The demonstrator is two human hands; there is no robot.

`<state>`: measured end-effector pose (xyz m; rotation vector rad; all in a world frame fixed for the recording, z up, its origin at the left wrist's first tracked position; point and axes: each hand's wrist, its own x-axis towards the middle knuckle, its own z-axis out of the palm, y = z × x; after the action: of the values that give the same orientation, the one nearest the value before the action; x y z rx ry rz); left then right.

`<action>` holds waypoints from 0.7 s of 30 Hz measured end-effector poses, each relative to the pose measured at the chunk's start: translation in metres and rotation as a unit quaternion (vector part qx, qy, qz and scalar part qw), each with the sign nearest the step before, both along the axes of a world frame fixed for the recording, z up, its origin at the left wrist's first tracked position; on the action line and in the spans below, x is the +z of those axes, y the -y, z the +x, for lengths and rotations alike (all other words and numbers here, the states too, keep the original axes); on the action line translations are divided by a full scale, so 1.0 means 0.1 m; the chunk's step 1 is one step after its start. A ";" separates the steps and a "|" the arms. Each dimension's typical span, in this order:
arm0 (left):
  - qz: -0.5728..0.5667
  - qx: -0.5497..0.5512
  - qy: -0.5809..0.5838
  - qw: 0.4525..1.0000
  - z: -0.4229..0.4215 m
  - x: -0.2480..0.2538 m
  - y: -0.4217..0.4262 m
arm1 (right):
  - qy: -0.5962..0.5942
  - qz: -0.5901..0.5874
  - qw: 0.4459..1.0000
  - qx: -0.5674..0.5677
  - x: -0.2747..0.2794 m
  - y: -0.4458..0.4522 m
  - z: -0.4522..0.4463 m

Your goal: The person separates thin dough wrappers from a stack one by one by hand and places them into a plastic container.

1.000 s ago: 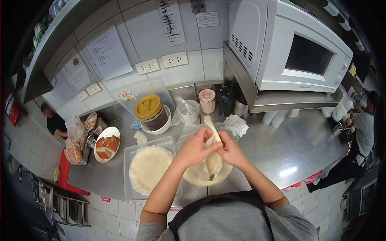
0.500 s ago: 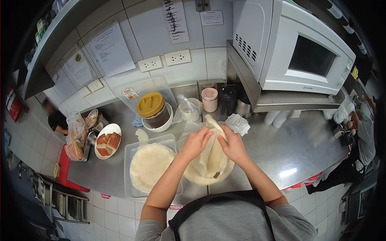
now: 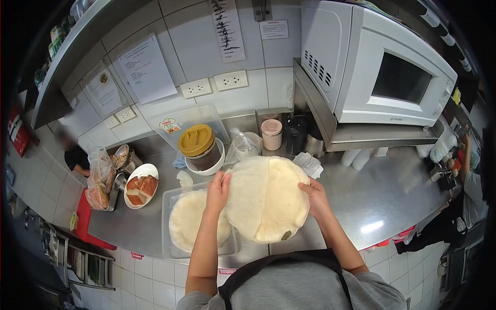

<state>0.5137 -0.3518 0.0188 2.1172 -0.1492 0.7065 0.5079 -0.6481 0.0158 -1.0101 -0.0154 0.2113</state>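
Observation:
A large pale round flatbread (image 3: 287, 194) hangs flat between my hands above the counter. My left hand (image 3: 218, 190) grips its left edge, and my right hand (image 3: 315, 197) pinches the right edge with the thumb on top. A thin whitish layer covers its left half, ending in a straight line down the middle. One dark greenish spot (image 3: 285, 235) shows near the lower rim. Just left of my left hand, more pale rounds (image 3: 194, 219) lie in a clear plastic container (image 3: 166, 227), partly hidden by my forearm.
Behind are a jar with a yellow lid (image 3: 197, 140) in a white bowl (image 3: 221, 157), a plastic bag (image 3: 243, 144), a pink canister (image 3: 271, 134) and crumpled paper (image 3: 308, 165). Bread chunks (image 3: 142, 188) sit on a plate at left. A microwave (image 3: 392, 72) overhangs the right. People stand at both sides.
The flatbread was bunched and folded upward between my hands; now it is spread out flat. My hands have moved apart to its left and right edges.

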 end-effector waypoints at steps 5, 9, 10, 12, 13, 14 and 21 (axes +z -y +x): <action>-0.064 0.032 -0.001 0.997 -0.06 -0.17 -0.25 | -0.017 0.045 0.999 0.010 -0.10 -0.03 -0.03; -0.081 0.050 -0.017 0.995 -0.19 -0.12 -0.34 | -0.011 0.081 0.997 0.005 -0.12 -0.06 -0.08; -0.092 0.060 -0.010 0.994 -0.20 -0.14 -0.38 | -0.010 0.088 0.996 0.001 -0.11 -0.06 -0.09; -0.114 0.077 0.003 0.991 -0.18 -0.21 -0.45 | -0.009 0.104 0.995 -0.009 -0.10 -0.03 -0.09; -0.121 0.079 0.012 0.989 -0.18 -0.24 -0.49 | -0.004 0.106 0.994 -0.011 -0.08 -0.02 -0.09; -0.128 0.081 0.021 0.988 -0.19 -0.24 -0.51 | 0.001 0.107 0.994 -0.012 -0.06 0.00 -0.09; -0.125 0.138 0.027 0.982 -0.30 -0.21 -0.80 | 0.018 0.120 0.992 -0.041 -0.07 0.06 -0.09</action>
<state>0.4837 -0.2717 -0.0020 1.8948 0.2003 0.8975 0.4989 -0.6544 0.0092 -0.7722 -0.0325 0.1130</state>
